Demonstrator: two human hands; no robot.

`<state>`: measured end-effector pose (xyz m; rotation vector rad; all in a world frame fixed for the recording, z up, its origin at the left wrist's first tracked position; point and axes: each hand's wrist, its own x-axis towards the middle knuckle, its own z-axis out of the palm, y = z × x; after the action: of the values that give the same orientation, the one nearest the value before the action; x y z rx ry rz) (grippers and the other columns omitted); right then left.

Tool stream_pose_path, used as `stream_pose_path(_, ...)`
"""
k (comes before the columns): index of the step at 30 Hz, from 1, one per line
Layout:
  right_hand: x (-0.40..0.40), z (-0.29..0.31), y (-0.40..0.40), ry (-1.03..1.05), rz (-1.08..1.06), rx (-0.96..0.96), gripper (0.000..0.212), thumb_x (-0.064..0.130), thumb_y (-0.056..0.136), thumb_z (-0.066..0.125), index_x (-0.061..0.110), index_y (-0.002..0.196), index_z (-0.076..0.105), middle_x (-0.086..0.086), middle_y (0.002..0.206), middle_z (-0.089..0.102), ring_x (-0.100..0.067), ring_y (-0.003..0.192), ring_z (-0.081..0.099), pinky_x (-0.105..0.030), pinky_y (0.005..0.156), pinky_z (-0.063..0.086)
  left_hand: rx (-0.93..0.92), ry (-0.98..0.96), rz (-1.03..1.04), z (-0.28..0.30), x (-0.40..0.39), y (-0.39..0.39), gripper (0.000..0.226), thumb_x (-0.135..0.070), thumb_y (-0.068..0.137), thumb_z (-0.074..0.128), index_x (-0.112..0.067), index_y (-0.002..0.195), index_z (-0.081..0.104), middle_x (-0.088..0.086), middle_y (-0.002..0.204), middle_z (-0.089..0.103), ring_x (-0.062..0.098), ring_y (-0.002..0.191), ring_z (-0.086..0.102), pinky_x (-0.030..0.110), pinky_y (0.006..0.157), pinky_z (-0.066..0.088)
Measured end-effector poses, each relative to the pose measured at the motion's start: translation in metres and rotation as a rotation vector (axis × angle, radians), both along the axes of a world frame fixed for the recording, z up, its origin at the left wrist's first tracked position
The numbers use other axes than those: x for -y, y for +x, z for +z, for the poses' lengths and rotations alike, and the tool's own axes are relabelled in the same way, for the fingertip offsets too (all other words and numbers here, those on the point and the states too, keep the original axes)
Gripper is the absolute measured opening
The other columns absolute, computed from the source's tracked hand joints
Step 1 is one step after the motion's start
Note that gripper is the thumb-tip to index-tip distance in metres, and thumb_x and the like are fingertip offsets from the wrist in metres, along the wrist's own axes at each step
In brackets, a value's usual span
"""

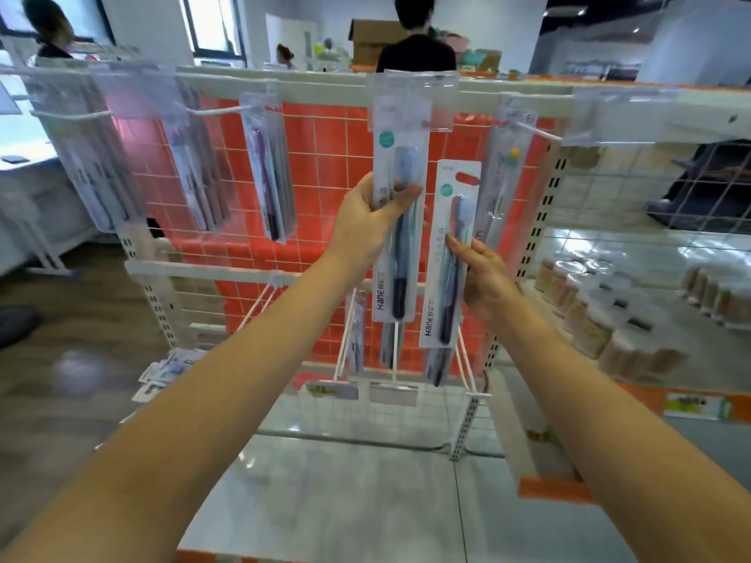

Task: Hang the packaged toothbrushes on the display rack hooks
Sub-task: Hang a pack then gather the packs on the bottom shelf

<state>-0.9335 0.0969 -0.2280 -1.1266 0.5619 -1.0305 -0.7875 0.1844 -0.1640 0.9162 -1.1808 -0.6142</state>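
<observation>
The left hand has its grip clenched on a white carded toothbrush pack held upright against the top rail's clear label holder, while the right hand pinches a second white toothbrush pack just beside it. Behind them stands the white wire-grid display rack with an orange backing, more packs on its hooks. Around it lie a glossy grey tiled floor, shelves of jars at right, and people beyond the rack.

Shop: stocked display rack
</observation>
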Motion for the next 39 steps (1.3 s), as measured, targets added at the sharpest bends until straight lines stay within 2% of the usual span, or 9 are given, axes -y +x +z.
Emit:
stream_pose_path(4, -0.001, -0.003, -0.003, 0.018, -0.004, -0.041, 0.017, 0.014, 0.089, 0.06, 0.006, 0.103, 0.065, -0.008, 0.093, 0.072, -0.023, 0.087, 0.07, -0.044, 0.091, 0.053, 0.068, 0.115, 0.013, -0.001, 0.012, 0.005, 0.014, -0.021, 0.09, 0.062, -0.018, 0.102, 0.058, -0.009, 0.096, 0.067, 0.0, 0.085, 0.066, 0.014, 0.072, 0.049)
stream_pose_path(8, 0.004, -0.007, -0.006, 0.016, -0.048, -0.081, 0.019, 0.014, 0.088, 0.061, 0.004, 0.104, 0.066, -0.012, 0.101, 0.07, -0.029, 0.095, 0.067, -0.049, 0.096, 0.049, 0.088, 0.193, 0.056, -0.005, 0.032, 0.013, 0.02, -0.031, 0.089, 0.061, -0.024, 0.107, 0.054, -0.013, 0.1, 0.062, 0.002, 0.094, 0.059, 0.019, 0.086, 0.046)
stream_pose_path(12, 0.009, -0.012, -0.012, 0.013, -0.075, -0.126, 0.026, 0.015, 0.089, 0.061, 0.002, 0.111, 0.064, -0.022, 0.118, 0.063, -0.038, 0.109, 0.061, -0.052, 0.098, 0.047, 0.084, 0.193, 0.038, -0.006, 0.052, 0.018, 0.019, -0.027, 0.091, 0.06, -0.022, 0.108, 0.053, -0.014, 0.1, 0.061, -0.002, 0.091, 0.058, 0.011, 0.076, 0.044)
stream_pose_path(20, 0.018, -0.018, -0.015, -0.011, -0.095, -0.149, 0.05, 0.025, 0.077, 0.067, -0.005, 0.117, 0.06, -0.025, 0.118, 0.063, -0.042, 0.11, 0.06, -0.055, 0.098, 0.046, 0.108, 0.223, -0.014, -0.003, 0.095, 0.031, 0.025, -0.031, 0.092, 0.057, -0.018, 0.114, 0.053, 0.002, 0.112, 0.064, 0.018, 0.103, 0.063, 0.03, 0.089, 0.051)
stream_pose_path(24, 0.026, -0.021, -0.014, -0.013, -0.128, -0.158, 0.033, 0.017, 0.085, 0.063, -0.003, 0.111, 0.063, -0.023, 0.113, 0.065, -0.039, 0.104, 0.062, -0.052, 0.097, 0.047, 0.142, 0.236, 0.031, -0.002, 0.114, 0.038, 0.011, -0.031, 0.093, 0.057, -0.024, 0.101, 0.054, 0.0, 0.104, 0.064, 0.017, 0.097, 0.063, 0.034, 0.089, 0.049)
stream_pose_path(28, 0.027, -0.02, -0.012, -0.028, -0.135, -0.178, 0.019, 0.013, 0.09, 0.058, 0.002, 0.105, 0.064, -0.015, 0.103, 0.067, -0.031, 0.096, 0.063, -0.047, 0.094, 0.051, 0.11, 0.25, 0.077, -0.002, 0.132, 0.042, 0.017, -0.027, 0.092, 0.06, -0.018, 0.106, 0.055, 0.005, 0.112, 0.065, 0.022, 0.104, 0.062, 0.039, 0.096, 0.048)
stream_pose_path(33, 0.023, -0.022, -0.013, -0.041, -0.133, -0.192, 0.029, 0.013, 0.091, 0.058, -0.001, 0.116, 0.062, -0.02, 0.113, 0.066, -0.034, 0.104, 0.064, -0.045, 0.093, 0.052, 0.131, 0.245, 0.119, -0.002, 0.144, 0.042, 0.029, -0.024, 0.093, 0.058, -0.008, 0.117, 0.056, 0.007, 0.116, 0.063, 0.02, 0.102, 0.061, 0.03, 0.089, 0.048)
stream_pose_path(36, 0.021, -0.019, -0.013, -0.041, -0.136, -0.196, 0.031, 0.014, 0.091, 0.058, -0.003, 0.117, 0.061, -0.022, 0.114, 0.065, -0.036, 0.104, 0.063, -0.047, 0.093, 0.051, 0.145, 0.246, 0.132, -0.005, 0.147, 0.044, 0.026, -0.028, 0.092, 0.059, -0.01, 0.111, 0.058, 0.005, 0.11, 0.064, 0.021, 0.1, 0.061, 0.032, 0.09, 0.049)
stream_pose_path(39, 0.019, -0.013, -0.014, -0.064, -0.149, -0.201, 0.031, 0.014, 0.091, 0.057, -0.004, 0.116, 0.061, -0.021, 0.111, 0.066, -0.033, 0.1, 0.064, -0.044, 0.09, 0.053, 0.135, 0.276, 0.158, -0.01, 0.143, 0.045, 0.026, -0.036, 0.091, 0.059, -0.014, 0.107, 0.057, -0.002, 0.098, 0.062, 0.018, 0.092, 0.059, 0.026, 0.076, 0.049)
